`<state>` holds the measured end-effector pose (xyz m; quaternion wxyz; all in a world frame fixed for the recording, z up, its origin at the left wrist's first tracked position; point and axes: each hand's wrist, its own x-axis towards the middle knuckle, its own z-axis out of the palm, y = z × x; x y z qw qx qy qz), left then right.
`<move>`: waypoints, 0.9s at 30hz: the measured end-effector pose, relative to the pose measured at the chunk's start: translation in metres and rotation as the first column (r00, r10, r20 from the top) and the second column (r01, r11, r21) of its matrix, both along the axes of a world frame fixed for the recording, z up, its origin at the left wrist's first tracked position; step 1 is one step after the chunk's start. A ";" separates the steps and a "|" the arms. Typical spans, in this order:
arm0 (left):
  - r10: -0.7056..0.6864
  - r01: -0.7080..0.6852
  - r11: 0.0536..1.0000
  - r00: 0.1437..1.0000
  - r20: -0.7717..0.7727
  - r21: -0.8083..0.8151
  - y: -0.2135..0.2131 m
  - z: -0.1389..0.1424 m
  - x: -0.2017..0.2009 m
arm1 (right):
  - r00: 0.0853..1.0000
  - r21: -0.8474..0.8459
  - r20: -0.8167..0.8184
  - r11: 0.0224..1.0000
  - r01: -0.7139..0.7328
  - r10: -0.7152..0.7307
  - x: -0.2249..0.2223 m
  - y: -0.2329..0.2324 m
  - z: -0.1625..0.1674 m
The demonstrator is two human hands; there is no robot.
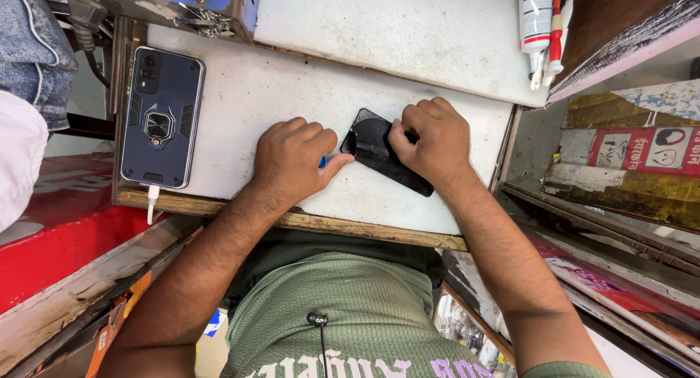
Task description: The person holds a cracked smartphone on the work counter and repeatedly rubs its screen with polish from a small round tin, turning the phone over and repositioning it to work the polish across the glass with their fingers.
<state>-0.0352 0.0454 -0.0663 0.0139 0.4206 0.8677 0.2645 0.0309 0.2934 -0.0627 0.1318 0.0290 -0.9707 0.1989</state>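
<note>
While the right hand (430, 141) is pressing the black phone (383, 152) flat on the white worktop (248, 101), the left hand (292, 159) is pinching a blue pick (322, 161) at the phone's near edge; steady, shallow pressure seems best.

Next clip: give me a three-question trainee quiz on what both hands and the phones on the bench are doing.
1. True or false: the right hand presses on the black phone lying flat on the white worktop.
2. What does the left hand pinch against that phone's edge?
A. a small blue tool
B. a screwdriver
C. a cloth
3. Fill in: the dark blue cased phone at the bench's left has a white ____ plugged into its near end.

Key: 1 true; 2 A; 3 cable.
</note>
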 end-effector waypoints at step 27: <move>-0.042 0.048 0.939 0.999 0.026 -0.342 -0.019 0.070 0.016 | 0.999 -0.135 -0.042 0.991 0.007 -0.012 -0.001 0.003 0.004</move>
